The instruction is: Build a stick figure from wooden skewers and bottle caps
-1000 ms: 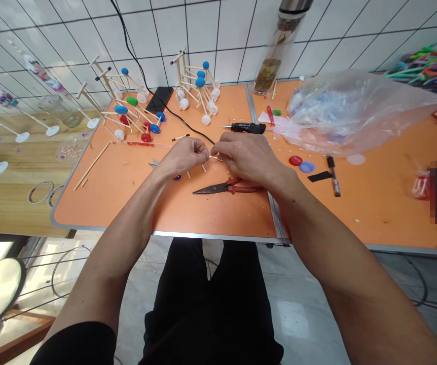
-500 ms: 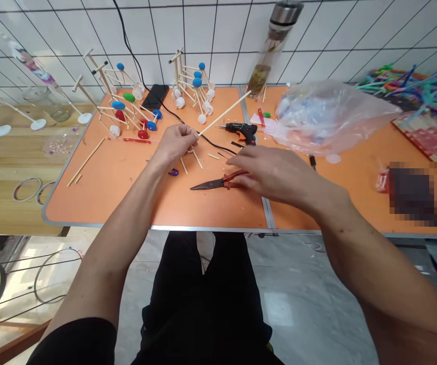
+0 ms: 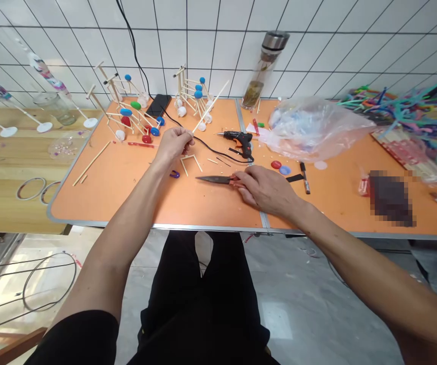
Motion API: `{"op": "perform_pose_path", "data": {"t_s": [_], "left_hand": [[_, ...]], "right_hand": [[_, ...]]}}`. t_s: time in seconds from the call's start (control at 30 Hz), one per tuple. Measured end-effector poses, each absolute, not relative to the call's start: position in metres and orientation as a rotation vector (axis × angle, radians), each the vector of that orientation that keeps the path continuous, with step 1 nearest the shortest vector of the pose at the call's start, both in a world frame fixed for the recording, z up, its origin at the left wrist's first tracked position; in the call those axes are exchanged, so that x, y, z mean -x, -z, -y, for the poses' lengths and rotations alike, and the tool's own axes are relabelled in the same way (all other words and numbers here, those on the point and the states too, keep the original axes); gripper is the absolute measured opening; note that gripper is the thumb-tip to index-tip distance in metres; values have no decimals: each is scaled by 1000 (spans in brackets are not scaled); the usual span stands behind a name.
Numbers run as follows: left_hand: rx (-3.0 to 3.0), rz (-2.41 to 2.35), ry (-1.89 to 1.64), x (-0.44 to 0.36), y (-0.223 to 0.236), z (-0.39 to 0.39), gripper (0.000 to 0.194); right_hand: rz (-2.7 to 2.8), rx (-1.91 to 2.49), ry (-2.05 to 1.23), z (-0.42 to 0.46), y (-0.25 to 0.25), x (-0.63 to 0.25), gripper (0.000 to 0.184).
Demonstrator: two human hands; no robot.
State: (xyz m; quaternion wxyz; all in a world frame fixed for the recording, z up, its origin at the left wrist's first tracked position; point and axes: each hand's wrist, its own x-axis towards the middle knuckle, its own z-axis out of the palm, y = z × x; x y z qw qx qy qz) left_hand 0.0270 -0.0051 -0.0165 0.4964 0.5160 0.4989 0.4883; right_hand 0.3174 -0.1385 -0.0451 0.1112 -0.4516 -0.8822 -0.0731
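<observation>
Left hand (image 3: 173, 144) clamped on a wooden skewer (image 3: 207, 109), fingertips together; right hand (image 3: 266, 190) lies on long-nose pliers (image 3: 214, 179), grip unclear.

Head-worn view, facing forward and down, over orange table (image 3: 108, 203)

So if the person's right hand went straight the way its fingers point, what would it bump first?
The right hand points left, and the first thing in line is the red-handled pliers. Its fingers are right at the red handles, maybe touching them, though that's hard to tell from this view.
</observation>
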Motion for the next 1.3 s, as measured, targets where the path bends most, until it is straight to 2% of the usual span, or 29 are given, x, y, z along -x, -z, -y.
{"op": "perform_pose_path", "data": {"t_s": [0.17, 0.2, 0.27, 0.4, 0.53, 0.73, 0.93, 1.3], "left_hand": [[-1162, -1192, -1290, -25, 10, 3, 18], [-1148, -1188, -1313, -25, 8, 4, 19], [-1130, -1183, -1352, -25, 5, 6, 21], [-1121, -1189, -1365, -23, 2, 9, 22], [-1077, -1161, -1314, -21, -1, 9, 30], [-978, -1043, -1277, -28, -8, 14, 21], [-1028, -1043, -1211, -37, -12, 24, 20], [-1032, -972, -1114, -36, -9, 25, 26]], "right_hand": [[1817, 1460, -318, 126, 30, -300, 34], [1725, 1467, -535, 118, 25, -293, 36], [1574, 1414, -903, 98, 16, -278, 51], [1546, 1307, -1124, 62, 13, -257, 54], [1506, 1228, -1321, 52, 21, -249, 58], [1603, 1264, -1325, 62, 19, -247, 48], [1803, 1329, -1087, 61, 25, -245, 38], [1878, 1355, -983, 60, 31, -247, 40]]}}
